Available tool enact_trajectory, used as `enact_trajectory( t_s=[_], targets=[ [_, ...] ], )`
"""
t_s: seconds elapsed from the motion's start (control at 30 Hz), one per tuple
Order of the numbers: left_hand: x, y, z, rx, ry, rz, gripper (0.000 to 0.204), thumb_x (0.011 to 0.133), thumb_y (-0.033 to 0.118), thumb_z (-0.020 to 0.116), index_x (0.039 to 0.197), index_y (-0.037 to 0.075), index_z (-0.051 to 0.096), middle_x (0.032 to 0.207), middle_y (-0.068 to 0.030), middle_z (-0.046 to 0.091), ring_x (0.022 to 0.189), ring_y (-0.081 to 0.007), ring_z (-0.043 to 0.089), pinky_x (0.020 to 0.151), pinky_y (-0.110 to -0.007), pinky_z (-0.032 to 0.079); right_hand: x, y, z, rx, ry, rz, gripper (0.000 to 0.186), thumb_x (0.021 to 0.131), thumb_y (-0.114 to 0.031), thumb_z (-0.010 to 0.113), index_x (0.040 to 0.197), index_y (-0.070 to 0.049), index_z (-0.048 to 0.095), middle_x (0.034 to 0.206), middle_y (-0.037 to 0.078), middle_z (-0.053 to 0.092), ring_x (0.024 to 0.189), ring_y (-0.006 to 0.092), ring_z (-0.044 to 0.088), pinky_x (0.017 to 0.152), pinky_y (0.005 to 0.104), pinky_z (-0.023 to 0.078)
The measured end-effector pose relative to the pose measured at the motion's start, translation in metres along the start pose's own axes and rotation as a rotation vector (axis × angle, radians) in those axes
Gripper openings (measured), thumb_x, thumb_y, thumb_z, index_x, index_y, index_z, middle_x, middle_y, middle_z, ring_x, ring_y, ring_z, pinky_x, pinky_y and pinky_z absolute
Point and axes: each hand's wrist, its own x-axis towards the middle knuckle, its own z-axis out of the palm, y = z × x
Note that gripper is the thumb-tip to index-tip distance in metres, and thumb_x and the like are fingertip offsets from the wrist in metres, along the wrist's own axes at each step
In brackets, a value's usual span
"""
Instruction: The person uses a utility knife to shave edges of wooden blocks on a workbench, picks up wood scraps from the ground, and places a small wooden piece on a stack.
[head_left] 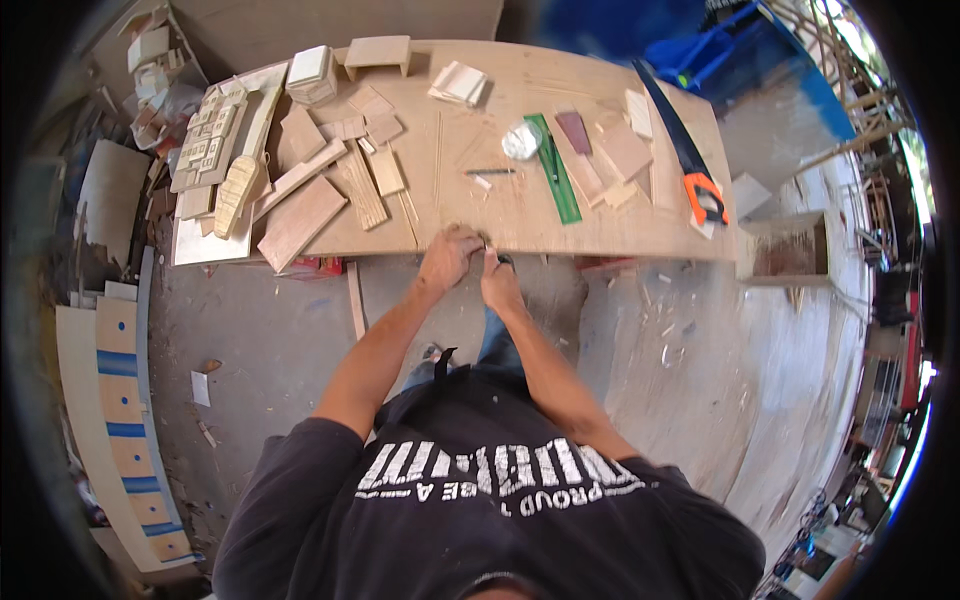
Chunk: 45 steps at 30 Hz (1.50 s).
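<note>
Here, dk item [485, 241] btwn L fingers [464, 237] & R fingers [490, 259], both in pinch on it, nr table [630, 237]

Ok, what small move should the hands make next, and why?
I'd probably bring the left hand and right hand farther in over the tabletop: they're close together at its near edge, where anything dropped could reach the floor. Anything held is unclear.

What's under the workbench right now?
Below the front of the workbench, red things show left and right, and a wood strip juts out. Deeper parts are covered by the top; the left hand and right hand hide some of the edge.
</note>
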Motion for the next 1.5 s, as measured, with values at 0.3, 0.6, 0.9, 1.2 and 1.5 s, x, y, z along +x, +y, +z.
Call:
enact_trajectory(
  t_s=[0.3,0.6,0.9,1.2,1.5],
  targets=[
    [0.014,-0.013,-0.002,-0.127,0.047,-0.072,0.011,0.075,-0.002,0.07,0.085,0.003,0.074,0.086,-0.0143,0.07,0.084,-0.0367,0.062,0.079,-0.043,0.052,0.002,0.027,-0.024,0.656,-0.288,0.171,0.08,0.098,-0.071,0.034,0.075,0.001,0.061,0.053,0.015,0.053,0.051,0.0292,0.058,0.055,0.0436,0.049],
    [0.025,-0.013,0.007,-0.155,-0.005,-0.123,0.013,0.077,-0.002,0.07,0.088,0.001,0.075,0.09,-0.0159,0.071,0.089,-0.0357,0.063,0.081,-0.043,0.052,0.019,0.061,0.016,0.14,0.068,-0.047,0.078,0.099,-0.07,0.032,0.072,-0.001,0.058,0.06,0.012,0.057,0.054,0.0274,0.059,0.054,0.0425,0.047],
    [0.021,-0.005,-0.002,-0.14,0.02,-0.163,0.014,0.078,-0.002,0.069,0.089,0.001,0.076,0.091,-0.0158,0.071,0.093,-0.0357,0.064,0.084,-0.042,0.052,0.003,0.051,0.024,0.098,0.102,-0.038,0.086,0.098,-0.071,0.028,0.083,0.005,0.064,0.076,0.023,0.065,0.077,0.0391,0.066,0.078,0.0488,0.049],
    [0.019,-0.006,0.0,-0.135,0.046,-0.091,0.019,0.076,-0.006,0.069,0.09,0.004,0.076,0.087,-0.0144,0.07,0.086,-0.0345,0.063,0.078,-0.042,0.052,0.0,0.052,0.025,0.105,0.118,-0.029,0.088,0.097,-0.073,0.028,0.075,0.005,0.063,0.069,0.023,0.063,0.076,0.0409,0.065,0.076,0.0513,0.048],
    [0.02,-0.009,0.003,-0.095,0.038,-0.103,0.017,0.077,0.0,0.067,0.087,0.009,0.078,0.089,-0.01,0.07,0.088,-0.032,0.063,0.077,-0.042,0.054,-0.018,0.021,0.004,0.023,0.009,0.043,0.091,0.102,-0.065,0.021,0.114,0.014,0.064,0.123,0.045,0.053,0.121,0.0585,0.049,0.11,0.0538,0.036]
  ],
)
